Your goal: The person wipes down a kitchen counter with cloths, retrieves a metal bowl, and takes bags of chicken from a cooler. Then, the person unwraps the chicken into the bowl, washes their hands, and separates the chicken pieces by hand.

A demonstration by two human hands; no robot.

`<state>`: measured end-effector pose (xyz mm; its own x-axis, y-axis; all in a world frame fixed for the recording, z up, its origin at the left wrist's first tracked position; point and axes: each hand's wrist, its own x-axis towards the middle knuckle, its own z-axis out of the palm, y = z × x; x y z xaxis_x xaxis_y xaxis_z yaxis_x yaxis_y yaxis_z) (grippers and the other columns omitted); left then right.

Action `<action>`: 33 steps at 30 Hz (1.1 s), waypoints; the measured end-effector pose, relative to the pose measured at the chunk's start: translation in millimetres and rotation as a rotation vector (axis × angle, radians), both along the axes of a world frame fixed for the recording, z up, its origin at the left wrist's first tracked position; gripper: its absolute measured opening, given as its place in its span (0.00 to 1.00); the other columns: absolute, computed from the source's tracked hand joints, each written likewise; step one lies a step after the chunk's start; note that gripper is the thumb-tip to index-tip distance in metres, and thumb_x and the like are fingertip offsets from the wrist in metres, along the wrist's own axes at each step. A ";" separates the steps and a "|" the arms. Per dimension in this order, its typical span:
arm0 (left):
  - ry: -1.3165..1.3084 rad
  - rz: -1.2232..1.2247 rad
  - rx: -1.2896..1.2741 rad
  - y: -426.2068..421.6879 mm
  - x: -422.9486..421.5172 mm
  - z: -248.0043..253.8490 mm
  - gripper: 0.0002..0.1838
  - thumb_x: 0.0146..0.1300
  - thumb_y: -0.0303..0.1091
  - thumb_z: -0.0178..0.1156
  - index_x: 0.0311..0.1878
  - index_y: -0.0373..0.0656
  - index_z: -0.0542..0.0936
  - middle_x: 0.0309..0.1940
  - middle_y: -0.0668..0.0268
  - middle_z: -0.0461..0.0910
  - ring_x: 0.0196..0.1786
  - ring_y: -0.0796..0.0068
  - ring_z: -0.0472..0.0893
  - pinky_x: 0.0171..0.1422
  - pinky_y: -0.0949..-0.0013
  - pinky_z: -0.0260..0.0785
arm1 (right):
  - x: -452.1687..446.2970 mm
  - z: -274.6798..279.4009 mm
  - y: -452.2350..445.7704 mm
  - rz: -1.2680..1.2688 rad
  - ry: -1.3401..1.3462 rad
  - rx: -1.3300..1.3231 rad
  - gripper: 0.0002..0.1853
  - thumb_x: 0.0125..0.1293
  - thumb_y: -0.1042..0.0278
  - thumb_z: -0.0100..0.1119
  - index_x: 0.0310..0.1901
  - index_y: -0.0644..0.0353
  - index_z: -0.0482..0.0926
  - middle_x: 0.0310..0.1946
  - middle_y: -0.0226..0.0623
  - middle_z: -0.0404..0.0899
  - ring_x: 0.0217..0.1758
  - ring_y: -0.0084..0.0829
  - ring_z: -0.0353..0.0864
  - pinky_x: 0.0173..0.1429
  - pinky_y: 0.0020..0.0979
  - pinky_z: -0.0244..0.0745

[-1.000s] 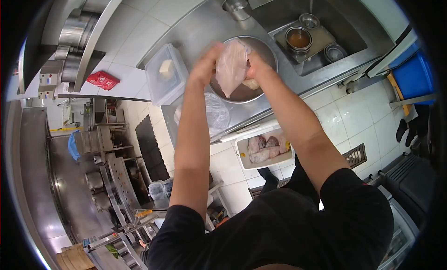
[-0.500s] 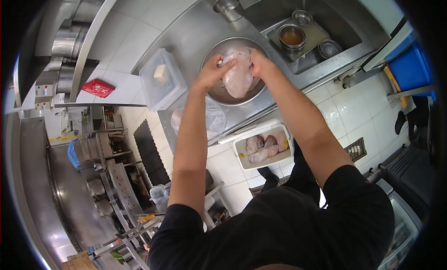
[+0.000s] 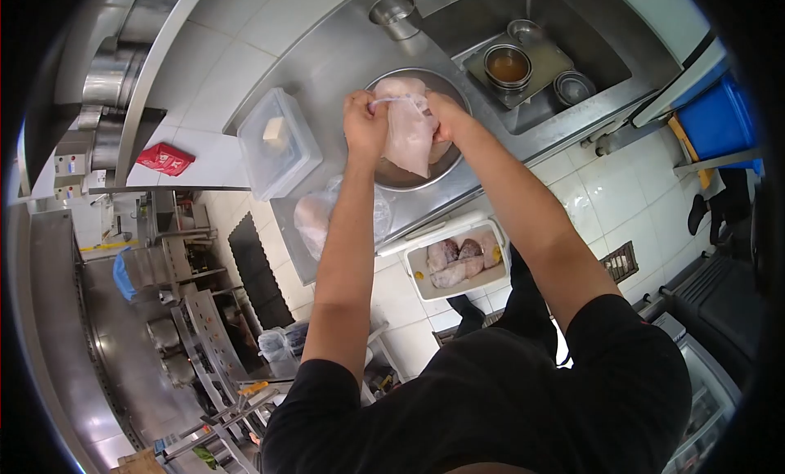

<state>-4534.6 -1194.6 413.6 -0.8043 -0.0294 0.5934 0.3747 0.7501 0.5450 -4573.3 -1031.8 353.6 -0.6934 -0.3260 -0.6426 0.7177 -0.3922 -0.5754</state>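
Over a round metal bowl [image 3: 451,89] on the steel counter, I hold a clear plastic bag [image 3: 406,139] with a pale pink piece of what looks like raw meat in it. My left hand [image 3: 365,124] is closed on the bag's gathered edge at the left. On the other side my right hand [image 3: 447,118] grips the bag, its fingertips partly hidden. The bag's lower end hangs to a point inside the bowl's outline. Beside my left forearm another clear bag [image 3: 314,220] with a pinkish piece lies on the counter.
A plastic container [image 3: 282,147] with a pale yellow block stands left of the bowl. A metal pot [image 3: 395,16] is behind. The sink [image 3: 601,61] at the right holds small bowls. Below the counter edge, a white bin [image 3: 458,289] holds several frozen-looking pieces.
My left hand has moved slightly left and pulled the bag's edge out into a taut strip. The bag now hangs narrower and more pointed. My right hand keeps its grip.
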 end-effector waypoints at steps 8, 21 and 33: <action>-0.636 0.203 0.723 -24.4 -36.7 -16.3 0.17 0.72 0.41 0.62 0.30 0.39 0.76 0.26 0.65 0.77 0.26 0.72 0.75 0.30 0.63 0.72 | 50.9 25.9 8.7 0.161 0.270 0.042 0.41 0.68 0.32 0.62 0.71 0.57 0.70 0.56 0.45 0.80 0.54 0.39 0.84 0.51 0.49 0.85; -0.466 -0.004 -0.106 17.5 31.0 3.9 0.31 0.55 0.59 0.76 0.32 0.36 0.77 0.29 0.52 0.80 0.29 0.56 0.80 0.36 0.56 0.72 | 79.9 7.9 -8.9 -0.083 0.468 0.376 0.29 0.68 0.64 0.68 0.65 0.66 0.68 0.46 0.52 0.83 0.42 0.40 0.89 0.34 0.39 0.89; -0.768 0.071 1.069 23.2 -14.0 -61.7 0.15 0.70 0.46 0.66 0.39 0.43 0.81 0.30 0.68 0.80 0.28 0.72 0.80 0.33 0.67 0.81 | 58.3 64.3 25.8 0.361 0.911 1.248 0.27 0.67 0.59 0.65 0.65 0.61 0.75 0.55 0.56 0.83 0.60 0.54 0.82 0.61 0.50 0.79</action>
